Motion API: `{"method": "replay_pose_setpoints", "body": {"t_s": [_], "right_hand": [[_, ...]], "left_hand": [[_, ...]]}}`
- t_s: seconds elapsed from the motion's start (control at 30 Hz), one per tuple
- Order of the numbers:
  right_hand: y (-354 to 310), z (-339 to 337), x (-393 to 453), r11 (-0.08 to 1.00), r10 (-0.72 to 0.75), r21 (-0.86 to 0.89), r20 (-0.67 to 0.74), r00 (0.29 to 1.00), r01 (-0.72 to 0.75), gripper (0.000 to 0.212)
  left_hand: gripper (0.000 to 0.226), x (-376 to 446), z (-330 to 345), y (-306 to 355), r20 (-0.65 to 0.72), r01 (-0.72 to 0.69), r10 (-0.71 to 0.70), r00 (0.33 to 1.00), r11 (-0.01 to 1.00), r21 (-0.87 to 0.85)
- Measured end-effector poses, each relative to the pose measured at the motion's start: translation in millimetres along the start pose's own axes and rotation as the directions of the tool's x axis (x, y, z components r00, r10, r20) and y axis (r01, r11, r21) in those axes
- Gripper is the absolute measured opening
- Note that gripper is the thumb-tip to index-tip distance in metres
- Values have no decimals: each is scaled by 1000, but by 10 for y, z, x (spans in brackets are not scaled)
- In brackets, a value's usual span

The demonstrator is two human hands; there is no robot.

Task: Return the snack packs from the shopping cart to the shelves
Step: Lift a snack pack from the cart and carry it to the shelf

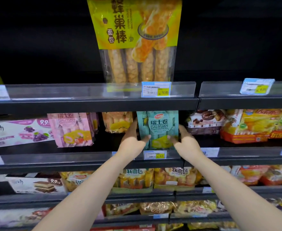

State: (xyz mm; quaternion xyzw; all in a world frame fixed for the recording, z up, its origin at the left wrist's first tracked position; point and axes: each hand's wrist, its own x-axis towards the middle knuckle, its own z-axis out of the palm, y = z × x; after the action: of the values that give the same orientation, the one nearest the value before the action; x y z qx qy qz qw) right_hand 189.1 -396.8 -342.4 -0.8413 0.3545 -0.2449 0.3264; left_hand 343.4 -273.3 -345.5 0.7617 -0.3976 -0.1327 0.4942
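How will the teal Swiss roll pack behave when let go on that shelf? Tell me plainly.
The teal Swiss roll pack looks like soft film over separate rolls, so it probably flexes rather than staying stiff. It stands upright, gripped at both lower edges by the left hand and right hand, so it may lean or tip once released. Glossy film may be somewhat slippery.

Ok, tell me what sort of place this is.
Most likely a supermarket snack aisle: tiered dark shelves with price tags clipped to their edges, stocked with packaged bread and cake such as the teal Swiss roll pack.
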Motion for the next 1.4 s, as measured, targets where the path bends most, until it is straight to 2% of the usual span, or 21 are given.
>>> {"method": "replay_pose_setpoints", "body": {"t_s": [0.07, 0.1, 0.2, 0.37, 0.5, 0.63, 0.83, 0.97, 1.1, 1.27, 1.4], "right_hand": [[31, 5, 30, 998, -3, -59, -5, 1000, 2, 45], [43, 5, 46, 996, 4, -90, -20, 1000, -6, 45], [61, 10, 91, 985, 29, -167, -43, 999, -36, 47], [49, 3, 234, 969, 51, -243, 9, 999, -48, 57], [19, -11, 320, 963, 70, -265, 40, 997, -57, 70], [-7, -21, 358, 964, 62, -263, 65, 996, -42, 71], [-29, -93, 398, 960, 42, -279, 148, 988, 1, 71], [92, -215, 231, 963, -47, -255, 146, 988, 83, 70], [165, -458, -109, 914, -202, -326, 153, 967, 242, 65], [189, -751, -574, 875, -381, -218, 245, 892, 433, 57], [215, -776, -874, 850, -435, -154, 335, 836, 504, 57]], "left_hand": [[90, -58, 10, -38, -7, -35, 35, 999, 999, -32], [91, -82, 17, -68, -29, -66, 65, 997, 996, -51], [77, -104, 19, -120, -51, -152, 151, 987, 988, -20], [78, -55, 0, -151, 70, -205, 198, 978, 970, 131], [77, 15, -58, -129, 119, -196, 178, 977, 967, 164], [81, 84, -141, -65, 170, -179, 130, 977, 932, 314], [81, 43, -133, 82, 152, -145, 98, 983, 929, 340], [73, -108, -141, 206, 51, -122, 111, 992, 867, 483], [49, -455, -126, 369, -34, -117, 173, 984, 786, 608], [62, -1076, -65, 417, -55, -219, 310, 949, 775, 593], [61, -1640, 44, 465, -85, -156, 270, 959, 755, 637]]}}
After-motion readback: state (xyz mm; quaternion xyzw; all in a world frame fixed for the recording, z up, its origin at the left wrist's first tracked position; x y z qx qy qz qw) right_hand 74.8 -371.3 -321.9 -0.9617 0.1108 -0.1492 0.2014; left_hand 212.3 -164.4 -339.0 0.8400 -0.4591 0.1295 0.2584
